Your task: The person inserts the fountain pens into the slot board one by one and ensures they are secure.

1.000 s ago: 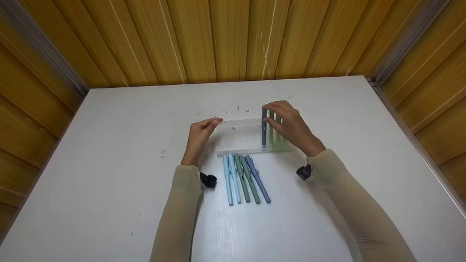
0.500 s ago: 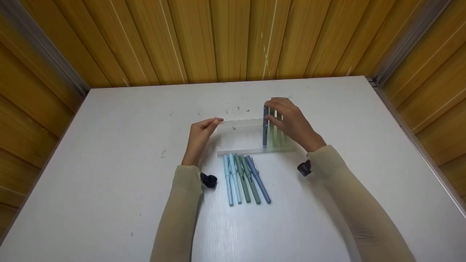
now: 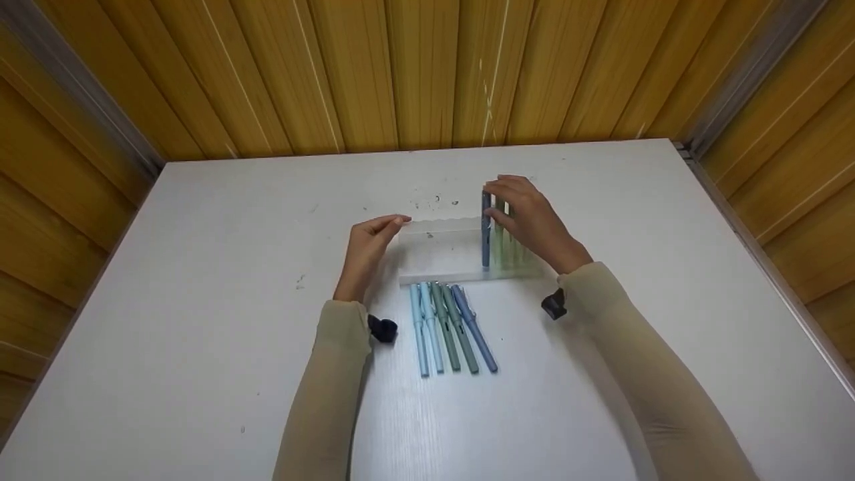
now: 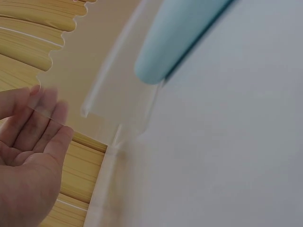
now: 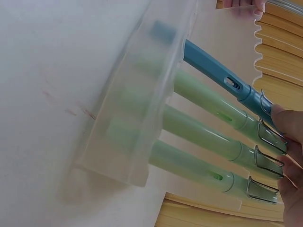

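My left hand [image 3: 367, 247] pinches the upper left corner of a clear pen stand [image 3: 437, 250], whose back panel has a scalloped top edge. In the left wrist view, the fingers [image 4: 45, 120] show through the clear panel. At the stand's right part, my right hand [image 3: 534, 217] holds an upright blue pen [image 3: 485, 230] near its clip end. Its lower end sits inside the stand's frosted base [image 5: 137, 109] in the right wrist view. Beside it stand three light green pens, one nearest the blue pen [image 5: 203, 97]; in the head view they are partly behind the hand.
In front of the stand lie two light blue pens [image 3: 419, 334], two dark green pens [image 3: 446, 334] and a blue pen [image 3: 475, 331], side by side on the white table [image 3: 200, 300]. A yellow slatted wall [image 3: 421, 73] rises behind the table.
My right hand has risen slightly, its fingers still around the upper part of the blue pen. The left hand stays at the stand's corner, and the lying pens have not moved.
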The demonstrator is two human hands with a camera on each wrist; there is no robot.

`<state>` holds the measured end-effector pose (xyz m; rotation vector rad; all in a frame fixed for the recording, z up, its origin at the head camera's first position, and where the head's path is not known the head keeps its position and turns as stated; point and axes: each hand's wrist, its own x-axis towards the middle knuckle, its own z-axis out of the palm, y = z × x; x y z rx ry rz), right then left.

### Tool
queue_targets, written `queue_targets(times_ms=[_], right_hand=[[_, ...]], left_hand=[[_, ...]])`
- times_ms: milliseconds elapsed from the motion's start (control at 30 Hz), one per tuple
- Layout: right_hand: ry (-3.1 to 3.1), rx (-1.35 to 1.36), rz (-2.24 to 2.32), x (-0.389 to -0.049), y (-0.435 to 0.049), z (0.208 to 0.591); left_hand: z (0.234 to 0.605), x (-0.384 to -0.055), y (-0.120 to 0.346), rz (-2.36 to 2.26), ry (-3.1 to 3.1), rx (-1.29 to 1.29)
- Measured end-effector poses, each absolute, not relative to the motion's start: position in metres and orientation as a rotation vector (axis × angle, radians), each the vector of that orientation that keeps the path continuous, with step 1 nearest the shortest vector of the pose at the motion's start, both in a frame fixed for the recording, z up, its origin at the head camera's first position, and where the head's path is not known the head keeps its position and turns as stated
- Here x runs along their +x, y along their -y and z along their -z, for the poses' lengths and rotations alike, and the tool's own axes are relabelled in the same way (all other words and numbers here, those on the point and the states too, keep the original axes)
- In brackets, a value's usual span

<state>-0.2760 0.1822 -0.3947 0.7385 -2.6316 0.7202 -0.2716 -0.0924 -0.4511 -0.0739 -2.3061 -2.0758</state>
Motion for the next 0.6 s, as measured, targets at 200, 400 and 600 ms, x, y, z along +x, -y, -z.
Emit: queue_targets(times_ms=[200,400,600], right_hand=[[2.647,0.725,-0.743,-0.275,-0.1818,0.3974],[2.61,0.738,-0.679,-0.2747,-0.1811,0.3963],[2.519,0.721,-0.745,-0.2694,-0.1832,0.3937]], left_hand=[[0.4529,-0.2704,0.0915,2.094,2.311,-0.028],[0.4507,-0.2727,0.0904,2.027,2.343,-0.037],[0.4486,-0.2727,0.0915,1.987,2.382,-0.074]])
